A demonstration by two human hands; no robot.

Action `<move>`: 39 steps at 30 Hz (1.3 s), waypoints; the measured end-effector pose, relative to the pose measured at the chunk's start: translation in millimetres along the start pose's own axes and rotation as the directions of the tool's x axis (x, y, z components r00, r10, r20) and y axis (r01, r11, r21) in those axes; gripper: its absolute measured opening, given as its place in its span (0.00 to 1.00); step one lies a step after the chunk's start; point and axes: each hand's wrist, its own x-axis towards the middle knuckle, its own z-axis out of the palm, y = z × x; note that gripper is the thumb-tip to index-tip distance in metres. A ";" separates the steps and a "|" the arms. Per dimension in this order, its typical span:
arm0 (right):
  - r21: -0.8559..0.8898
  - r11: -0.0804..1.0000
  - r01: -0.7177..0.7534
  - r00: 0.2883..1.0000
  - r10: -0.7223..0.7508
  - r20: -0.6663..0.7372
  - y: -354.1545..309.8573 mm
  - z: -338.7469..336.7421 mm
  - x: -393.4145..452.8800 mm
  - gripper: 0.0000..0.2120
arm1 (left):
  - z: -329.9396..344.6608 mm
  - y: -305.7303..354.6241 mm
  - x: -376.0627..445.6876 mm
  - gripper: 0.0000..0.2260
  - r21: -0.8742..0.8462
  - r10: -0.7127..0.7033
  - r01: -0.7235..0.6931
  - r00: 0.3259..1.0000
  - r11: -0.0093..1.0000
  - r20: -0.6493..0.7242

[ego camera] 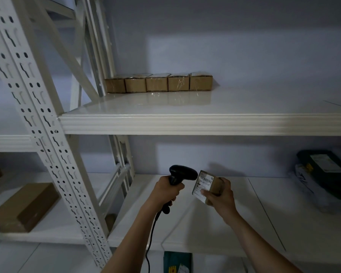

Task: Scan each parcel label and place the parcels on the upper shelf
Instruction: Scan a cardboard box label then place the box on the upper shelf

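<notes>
Head view: my left hand [166, 191] grips the black scanner [180, 174] by its handle, its nose just beside the parcel [207, 186] that my right hand [220, 196] holds, fingers curled round it. It is a small brown cardboard box, white barcode label facing the scanner.

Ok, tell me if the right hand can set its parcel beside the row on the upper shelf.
Probably yes: the upper shelf lies bare right of the row of boxes, and nothing blocks the right hand holding the parcel.
</notes>
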 end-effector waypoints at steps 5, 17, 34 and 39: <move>0.013 1.000 -0.004 1.000 0.004 -0.001 2.5 -3.2 1.0 0.36 | 0.1 -1.8 -1.7 0.06 0.009 -0.003 0.003 1.000 1.000 -0.004; 0.090 0.987 -0.134 0.990 0.130 0.052 -10.1 -5.4 -15.6 0.31 | 4.0 -58.4 9.0 0.08 -0.406 -0.212 0.191 0.977 0.894 -0.007; 0.164 0.864 -0.476 0.879 0.465 0.102 36.6 -17.6 -17.8 0.31 | 42.6 -174.4 43.9 0.10 -0.242 -0.558 0.506 0.786 0.828 -0.266; 0.232 0.823 -0.518 0.855 0.501 0.131 34.7 -36.2 -14.5 0.31 | 66.4 -167.5 51.2 0.13 -0.198 -0.559 0.523 0.772 0.829 -0.302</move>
